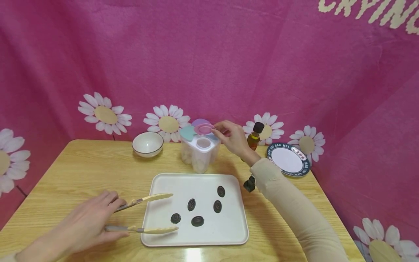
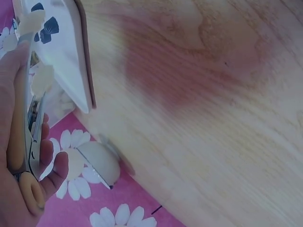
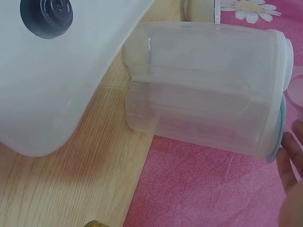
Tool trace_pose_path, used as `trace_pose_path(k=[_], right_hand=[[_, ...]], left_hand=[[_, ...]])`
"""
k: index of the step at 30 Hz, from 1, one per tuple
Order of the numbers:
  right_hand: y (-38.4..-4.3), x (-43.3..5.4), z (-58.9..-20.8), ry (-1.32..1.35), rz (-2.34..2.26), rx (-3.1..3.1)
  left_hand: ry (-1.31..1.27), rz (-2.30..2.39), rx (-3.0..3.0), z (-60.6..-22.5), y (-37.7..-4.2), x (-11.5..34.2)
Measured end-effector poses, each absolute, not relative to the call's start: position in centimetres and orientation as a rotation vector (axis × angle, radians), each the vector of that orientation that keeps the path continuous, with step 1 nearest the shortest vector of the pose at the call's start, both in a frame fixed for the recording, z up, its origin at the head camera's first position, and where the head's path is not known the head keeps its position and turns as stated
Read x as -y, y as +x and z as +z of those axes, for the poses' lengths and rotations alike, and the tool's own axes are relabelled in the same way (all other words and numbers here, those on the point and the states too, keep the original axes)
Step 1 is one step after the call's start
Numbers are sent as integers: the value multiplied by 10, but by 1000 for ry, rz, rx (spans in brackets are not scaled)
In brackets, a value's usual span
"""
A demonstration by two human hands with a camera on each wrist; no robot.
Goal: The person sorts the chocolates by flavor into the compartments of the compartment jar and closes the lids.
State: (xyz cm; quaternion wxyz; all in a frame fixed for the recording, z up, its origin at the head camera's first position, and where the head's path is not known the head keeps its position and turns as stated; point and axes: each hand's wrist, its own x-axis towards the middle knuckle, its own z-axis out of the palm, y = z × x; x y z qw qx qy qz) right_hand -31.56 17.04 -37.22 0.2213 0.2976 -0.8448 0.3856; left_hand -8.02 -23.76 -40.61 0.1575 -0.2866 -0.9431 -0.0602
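Note:
My left hand [image 1: 88,222] holds a pair of tongs [image 1: 157,230], their pale scalloped tips spread apart over the left part of a white tray [image 1: 226,231]. Several dark moulded chocolate-like pieces [image 1: 198,221] lie scattered on that tray. Behind it stands a clear plastic divided container [image 1: 200,162] with coloured flap lids. My right hand [image 1: 234,140] pinches the edge of the raised pink lid [image 1: 203,128], and the round opening in front of it is uncovered. In the right wrist view, fingers [image 3: 289,156] show beside the container's lid end.
A white bowl [image 1: 147,145] sits at the back left. Beyond my right wrist is a bottle [image 1: 253,140] with a black cap, partly hidden by the hand. A dark-rimmed plate [image 1: 288,159] leans at the back right, and a small black object [image 1: 249,184] lies beside the tray.

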Motion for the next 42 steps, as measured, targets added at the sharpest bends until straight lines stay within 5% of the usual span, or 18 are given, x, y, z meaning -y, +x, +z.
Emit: trace_pose_path(k=[31,42], right_hand=[[-313,-171,-372,789,1087,2370],[-314,-171,-372,808,1080,2354]], left_hand=[[-958,-248,2767,-420,-88,230],[-928,-268,2730,-397,-107,224]])
